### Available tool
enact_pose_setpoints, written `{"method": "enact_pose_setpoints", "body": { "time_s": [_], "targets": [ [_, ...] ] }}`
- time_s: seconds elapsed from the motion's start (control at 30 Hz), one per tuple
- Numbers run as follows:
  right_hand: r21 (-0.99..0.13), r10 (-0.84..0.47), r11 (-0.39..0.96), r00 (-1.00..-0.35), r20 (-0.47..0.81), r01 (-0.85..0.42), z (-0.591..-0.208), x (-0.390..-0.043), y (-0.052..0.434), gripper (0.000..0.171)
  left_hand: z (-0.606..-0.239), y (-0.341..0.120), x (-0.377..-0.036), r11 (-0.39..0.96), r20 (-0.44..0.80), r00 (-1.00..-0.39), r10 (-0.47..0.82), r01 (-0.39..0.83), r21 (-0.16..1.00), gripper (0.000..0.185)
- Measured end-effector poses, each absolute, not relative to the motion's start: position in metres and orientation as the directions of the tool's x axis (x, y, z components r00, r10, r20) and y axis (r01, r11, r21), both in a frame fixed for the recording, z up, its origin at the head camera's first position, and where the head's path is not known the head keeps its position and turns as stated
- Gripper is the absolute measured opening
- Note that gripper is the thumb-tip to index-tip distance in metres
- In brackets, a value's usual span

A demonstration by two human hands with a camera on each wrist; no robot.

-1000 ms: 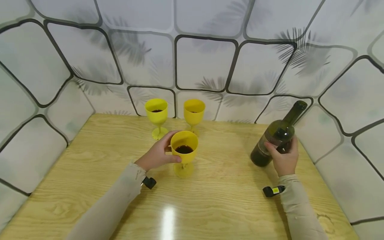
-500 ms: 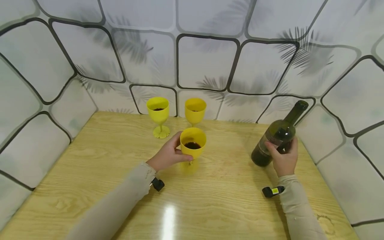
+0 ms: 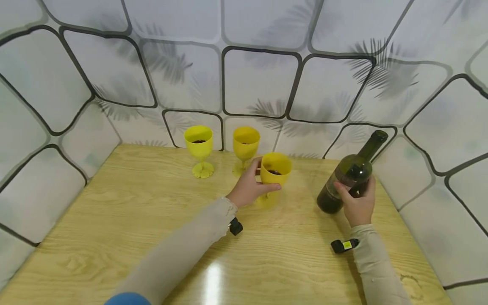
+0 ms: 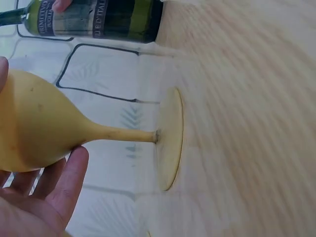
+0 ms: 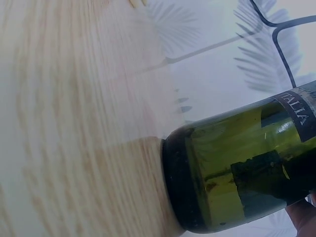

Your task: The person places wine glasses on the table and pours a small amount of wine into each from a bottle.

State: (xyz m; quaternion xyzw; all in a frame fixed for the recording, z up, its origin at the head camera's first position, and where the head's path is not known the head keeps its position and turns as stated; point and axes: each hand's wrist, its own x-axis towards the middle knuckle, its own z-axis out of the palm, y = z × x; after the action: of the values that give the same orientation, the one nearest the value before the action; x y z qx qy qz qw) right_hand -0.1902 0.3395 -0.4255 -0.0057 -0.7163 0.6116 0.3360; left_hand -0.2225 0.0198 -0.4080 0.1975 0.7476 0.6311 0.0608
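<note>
My left hand (image 3: pixel 249 186) grips the bowl of a yellow goblet (image 3: pixel 274 169) with dark liquid in it, held just above the wooden table (image 3: pixel 133 220) near the back wall. In the left wrist view the goblet (image 4: pixel 44 131) shows its stem and foot, with my fingers (image 4: pixel 69 182) curled under the bowl. My right hand (image 3: pixel 356 205) holds a dark green wine bottle (image 3: pixel 348 173) by its body, tilted with the neck toward the right wall. The right wrist view shows the bottle (image 5: pixel 247 168) with its base on the table.
Two more yellow goblets, one (image 3: pixel 199 148) left and one (image 3: pixel 245 146) right, stand at the back of the table against the patterned wall (image 3: pixel 259 80). The wall also closes in on both sides. A ring stain (image 3: pixel 413 284) marks the near right corner.
My left hand has carried the goblet to the right and toward the back wall, beside the other two goblets. The right hand and bottle have barely moved.
</note>
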Motion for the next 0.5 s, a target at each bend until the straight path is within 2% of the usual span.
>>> {"method": "enact_pose_setpoints", "body": {
  "time_s": [0.33,0.5],
  "targets": [
    [-0.855,0.384,0.256,-0.764,0.518,-0.451,-0.41,-0.178,0.328,0.074,-0.403,0.072,-0.25,0.217,0.174,-0.949,0.262,0.234,0.948,0.092],
    [-0.843,0.37,0.259,-0.758,0.537,-0.471,-0.404,-0.174,0.323,0.074,-0.4,0.089,-0.262,0.216,0.168,-0.952,0.254,0.225,0.95,0.09]
  ]
}}
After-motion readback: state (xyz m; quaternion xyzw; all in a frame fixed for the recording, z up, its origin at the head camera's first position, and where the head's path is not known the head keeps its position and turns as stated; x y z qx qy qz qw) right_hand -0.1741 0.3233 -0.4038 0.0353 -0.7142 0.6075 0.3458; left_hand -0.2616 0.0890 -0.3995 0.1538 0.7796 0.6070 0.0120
